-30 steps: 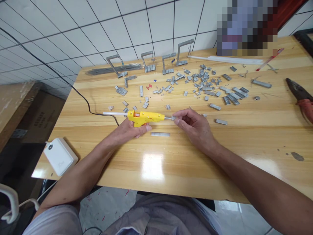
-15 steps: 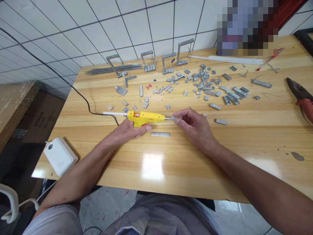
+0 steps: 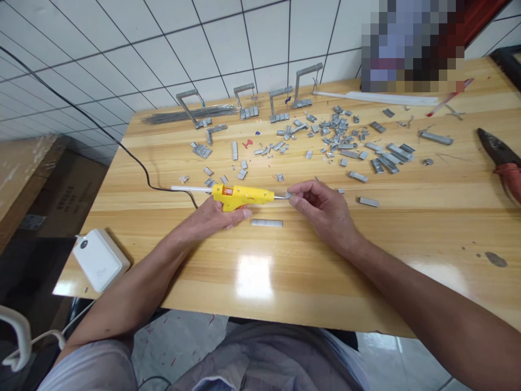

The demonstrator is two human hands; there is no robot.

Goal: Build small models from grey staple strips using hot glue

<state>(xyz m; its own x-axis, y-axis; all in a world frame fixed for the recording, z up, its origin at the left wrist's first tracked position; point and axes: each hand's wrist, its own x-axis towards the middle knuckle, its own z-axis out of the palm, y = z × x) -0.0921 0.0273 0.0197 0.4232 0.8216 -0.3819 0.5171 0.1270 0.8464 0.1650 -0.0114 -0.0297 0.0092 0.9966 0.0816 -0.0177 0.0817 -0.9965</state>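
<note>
My left hand [image 3: 228, 214] is wrapped round the handle of a yellow glue gun [image 3: 248, 196], which lies level with its nozzle to the right. A clear glue stick [image 3: 191, 189] sticks out of its back end. Between thumb and forefinger my right hand [image 3: 323, 206] pinches a small grey metal piece [image 3: 289, 195], right at the nozzle tip; the fingers cover part of it. On the table just below the gun lies a strip of staples [image 3: 267, 223]. Another short strip [image 3: 368, 202] rests to the right of my right hand.
Several small frames made of staples [image 3: 280, 103] stand along the tiled wall. Loose staple pieces [image 3: 337, 130] are scattered in front of them. Red-handled pliers [image 3: 504, 168] lie at far right, a white box [image 3: 101, 260] at left, with a black cable [image 3: 134, 155] running across the table.
</note>
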